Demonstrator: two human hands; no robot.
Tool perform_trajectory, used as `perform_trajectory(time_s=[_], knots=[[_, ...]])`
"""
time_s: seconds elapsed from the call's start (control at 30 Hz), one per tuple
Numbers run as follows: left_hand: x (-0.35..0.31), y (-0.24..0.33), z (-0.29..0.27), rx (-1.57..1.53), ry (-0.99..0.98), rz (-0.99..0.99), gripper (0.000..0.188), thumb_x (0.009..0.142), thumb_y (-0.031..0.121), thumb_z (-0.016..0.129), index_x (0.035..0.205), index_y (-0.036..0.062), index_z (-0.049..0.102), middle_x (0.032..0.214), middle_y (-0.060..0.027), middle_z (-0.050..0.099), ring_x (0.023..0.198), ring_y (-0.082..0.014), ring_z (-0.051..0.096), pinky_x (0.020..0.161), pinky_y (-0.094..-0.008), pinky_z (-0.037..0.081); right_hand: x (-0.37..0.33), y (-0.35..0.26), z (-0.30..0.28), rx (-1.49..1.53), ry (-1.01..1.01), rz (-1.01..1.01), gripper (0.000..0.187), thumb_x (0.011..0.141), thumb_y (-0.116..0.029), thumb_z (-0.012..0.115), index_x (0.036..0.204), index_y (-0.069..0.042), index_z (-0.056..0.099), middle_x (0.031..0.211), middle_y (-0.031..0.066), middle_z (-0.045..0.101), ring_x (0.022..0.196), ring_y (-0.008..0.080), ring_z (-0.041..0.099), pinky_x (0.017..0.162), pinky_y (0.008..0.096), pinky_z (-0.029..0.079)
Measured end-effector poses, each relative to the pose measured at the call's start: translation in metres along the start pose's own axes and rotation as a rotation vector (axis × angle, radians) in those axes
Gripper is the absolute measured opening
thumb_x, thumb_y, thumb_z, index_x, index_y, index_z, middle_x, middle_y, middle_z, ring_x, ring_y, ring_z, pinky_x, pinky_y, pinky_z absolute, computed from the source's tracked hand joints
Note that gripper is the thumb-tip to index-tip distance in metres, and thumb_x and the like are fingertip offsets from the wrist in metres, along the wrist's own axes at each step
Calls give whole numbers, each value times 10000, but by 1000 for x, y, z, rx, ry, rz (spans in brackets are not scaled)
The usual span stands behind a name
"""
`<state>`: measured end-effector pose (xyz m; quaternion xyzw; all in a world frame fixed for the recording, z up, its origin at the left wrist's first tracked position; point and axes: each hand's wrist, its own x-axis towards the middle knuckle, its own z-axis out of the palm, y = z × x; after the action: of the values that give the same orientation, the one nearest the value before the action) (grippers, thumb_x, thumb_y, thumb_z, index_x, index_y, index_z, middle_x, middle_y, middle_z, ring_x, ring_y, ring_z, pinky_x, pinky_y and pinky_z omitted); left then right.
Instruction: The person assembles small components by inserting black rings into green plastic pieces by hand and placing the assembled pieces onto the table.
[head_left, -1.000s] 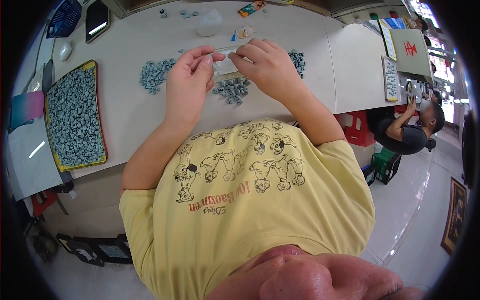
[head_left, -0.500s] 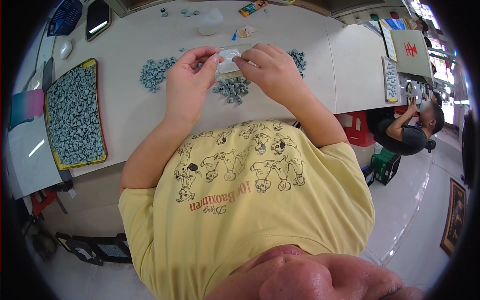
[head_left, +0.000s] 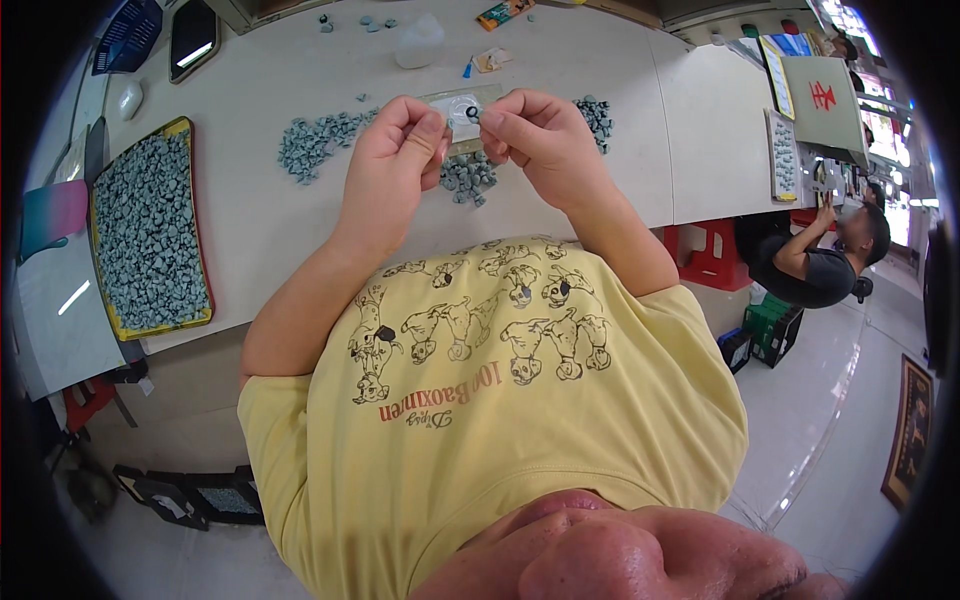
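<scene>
Between the thumb and fingertips of my right hand point(head_left: 535, 140) is a small black ring point(head_left: 472, 113). My left hand point(head_left: 402, 148) is closed in a pinch just to its left; whatever it grips is mostly hidden by the fingers. Behind the fingertips lies a flat, pale rectangular tray point(head_left: 480, 95) with a white middle, partly covered by my hands. Just in front of it sits a small heap of grey-green pieces point(head_left: 468, 180). Further heaps lie on both sides, a left pile point(head_left: 312, 145) and a right pile point(head_left: 595, 122).
A yellow-rimmed tray point(head_left: 208, 290) full of grey-green pieces stands at the left. Toward the back are a phone point(head_left: 195, 40), a whitish translucent container point(head_left: 420, 42) and an orange-green packet point(head_left: 505, 14). A person point(head_left: 815, 260) sits at the far right near a red stool point(head_left: 712, 258).
My right hand has drawn back slightly from the tray, and a black ring now shows at its fingertips. The left hand has turned and closed its fingers, shifting a little to the right.
</scene>
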<state>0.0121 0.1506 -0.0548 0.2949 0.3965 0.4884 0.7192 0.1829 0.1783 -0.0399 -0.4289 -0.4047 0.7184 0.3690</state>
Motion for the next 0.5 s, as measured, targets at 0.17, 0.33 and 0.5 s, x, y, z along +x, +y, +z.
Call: perform_trajectory(time_s=[0.17,0.33,0.5], knots=[[-1,1,-2,-89,-66,-72,198,944,201,431,810,57,460,668,26,432,509,-28,270,442,-178,229,-3,6,8,-99,41,-129,88,797,-74,632,818,6,601,720,39,581,631,91,504,544,202,380],[-1,2,-3,-186,-105,-160,204,937,198,436,790,58,455,655,28,413,502,-36,256,437,-186,215,1,8,9,-868,138,-796,98,698,35,682,770,-3,628,729,54,592,615,98,528,489,207,400],[0,4,-3,-232,-103,-214,203,928,202,450,791,53,462,648,23,410,504,-41,263,440,-190,218,10,13,3,-1024,84,-1219,197,581,77,711,743,-7,636,720,59,583,613,156,557,495,243,432]])
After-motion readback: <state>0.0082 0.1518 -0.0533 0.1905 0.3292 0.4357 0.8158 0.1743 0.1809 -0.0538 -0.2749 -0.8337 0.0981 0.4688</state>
